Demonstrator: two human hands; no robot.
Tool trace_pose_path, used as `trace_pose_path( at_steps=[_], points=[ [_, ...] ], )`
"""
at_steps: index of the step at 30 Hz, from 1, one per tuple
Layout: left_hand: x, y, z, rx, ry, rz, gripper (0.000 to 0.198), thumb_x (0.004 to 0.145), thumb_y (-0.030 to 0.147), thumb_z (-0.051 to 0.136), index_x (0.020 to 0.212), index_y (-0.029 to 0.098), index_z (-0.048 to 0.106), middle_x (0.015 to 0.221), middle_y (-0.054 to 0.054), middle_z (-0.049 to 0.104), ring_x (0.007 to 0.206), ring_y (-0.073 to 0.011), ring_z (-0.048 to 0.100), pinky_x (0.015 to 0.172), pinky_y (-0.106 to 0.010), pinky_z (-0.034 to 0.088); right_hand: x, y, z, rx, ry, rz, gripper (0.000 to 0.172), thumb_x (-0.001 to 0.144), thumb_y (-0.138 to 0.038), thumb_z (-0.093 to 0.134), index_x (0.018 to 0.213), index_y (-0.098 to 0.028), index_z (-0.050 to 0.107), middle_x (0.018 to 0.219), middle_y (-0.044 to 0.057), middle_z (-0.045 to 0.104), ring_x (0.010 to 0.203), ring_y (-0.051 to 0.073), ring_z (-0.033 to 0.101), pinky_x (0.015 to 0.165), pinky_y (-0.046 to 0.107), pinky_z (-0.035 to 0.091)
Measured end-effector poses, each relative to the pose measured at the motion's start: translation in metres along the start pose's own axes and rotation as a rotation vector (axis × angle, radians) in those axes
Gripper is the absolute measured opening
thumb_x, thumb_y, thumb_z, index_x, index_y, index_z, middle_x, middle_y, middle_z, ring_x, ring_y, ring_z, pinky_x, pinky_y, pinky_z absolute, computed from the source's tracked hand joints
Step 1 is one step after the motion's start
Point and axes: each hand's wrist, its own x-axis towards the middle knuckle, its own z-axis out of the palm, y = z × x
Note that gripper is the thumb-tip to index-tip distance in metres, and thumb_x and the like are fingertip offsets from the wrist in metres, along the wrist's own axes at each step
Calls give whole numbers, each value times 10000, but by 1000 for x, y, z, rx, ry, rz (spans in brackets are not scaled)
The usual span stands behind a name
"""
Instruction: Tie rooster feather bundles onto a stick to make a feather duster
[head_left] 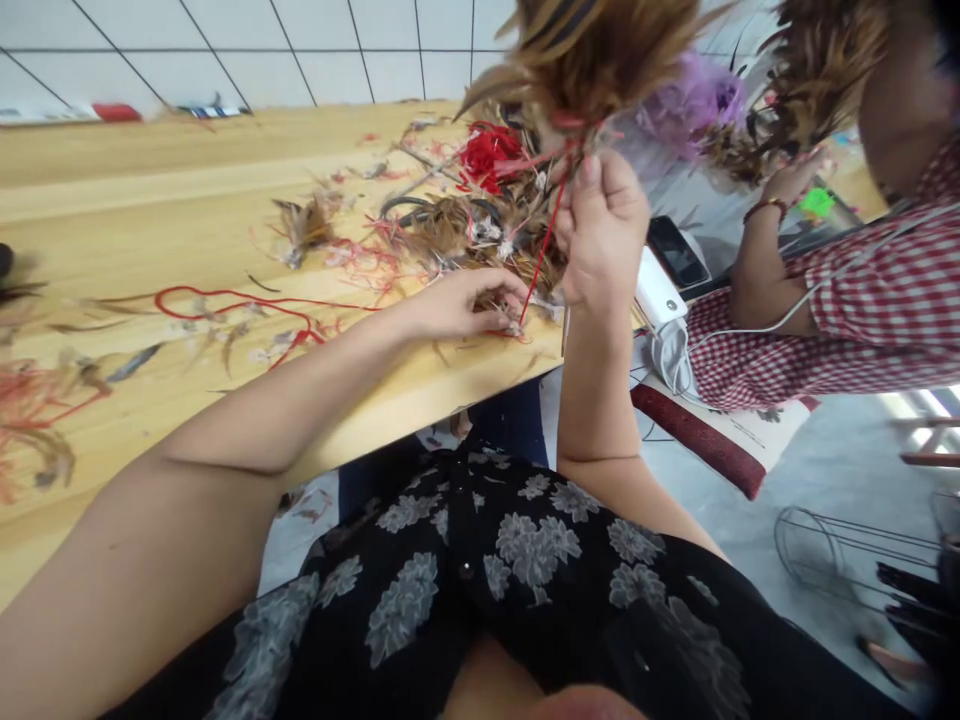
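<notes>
My right hand (606, 215) is closed round the base of a brown feather bundle (600, 55), held up above the table, its feathers fanning upward. A red string (544, 248) is wound about the bundle's neck and runs straight down to my left hand (491, 300). The fingertips of that hand pinch the string low, near the table edge, among loose feathers. More of the string lies in a loop on the wood to the left, partly hidden by my left forearm. Behind my hands is a pile of brown feathers (442, 228) with a red tangle (491, 155).
Scraps of feather and thread litter the wooden table (187, 180), which meets a tiled wall. At right, a person in a checked garment (885, 310) handles other feathers. Nearby are a phone (677, 250), a white power strip (660, 287) with cables, and a wire rack (847, 545) on the floor.
</notes>
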Motion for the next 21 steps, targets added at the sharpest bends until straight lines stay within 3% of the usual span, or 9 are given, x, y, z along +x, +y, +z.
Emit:
trace_pose_path(
  at_steps=[3, 7, 10, 12, 17, 21],
  points=[
    [-2, -15, -6, 359, -19, 99, 346, 855, 183, 680, 1185, 238, 766, 1227, -82, 750, 1177, -268, 690, 1061, -425, 529, 3, -24, -19, 203, 93, -106, 451, 892, -715, 664, 870, -270, 590, 723, -64, 515, 480, 46, 260, 438, 218, 298],
    [-1, -32, 2, 506, -65, 138, 281, 885, 236, 668, 1125, 272, 809, 1241, -78, 745, 1183, -281, 667, 1061, -452, 499, -9, -48, -47, 60, 260, -108, 306, 1028, -484, 631, 837, -264, 535, 815, -24, 586, 491, 58, 236, 408, 232, 238],
    [4, -38, 12, 555, -41, 147, 234, 934, 343, 672, 1115, 281, 807, 1228, -67, 745, 1148, -278, 652, 1044, -474, 480, -24, -47, -60, 8, 296, -143, 359, 958, -621, 656, 890, -273, 598, 861, -3, 652, 497, 59, 260, 409, 250, 194],
    [9, -39, 14, 594, -24, 172, 202, 969, 346, 633, 1026, 257, 805, 1190, -58, 750, 1145, -271, 634, 1058, -488, 463, -33, -40, -63, 37, 290, -150, 454, 855, -713, 698, 867, -269, 605, 796, -20, 608, 492, 51, 272, 417, 248, 176],
    [25, -40, -8, 773, 148, 98, 199, 970, 347, 620, 946, 210, 761, 1230, -80, 733, 1220, -286, 554, 1087, -524, 430, -46, -32, -73, 100, 331, -84, 583, 725, -782, 798, 782, -276, 514, 677, -58, 414, 496, 63, 195, 434, 255, 147],
    [34, -45, -30, 824, 37, 46, 151, 921, 334, 670, 921, 204, 747, 1188, -89, 723, 1228, -284, 492, 1142, -513, 405, -55, -37, -81, 124, 366, -49, 532, 825, -718, 758, 777, -268, 478, 717, -45, 380, 536, 81, 250, 487, 244, 181]
  ],
)
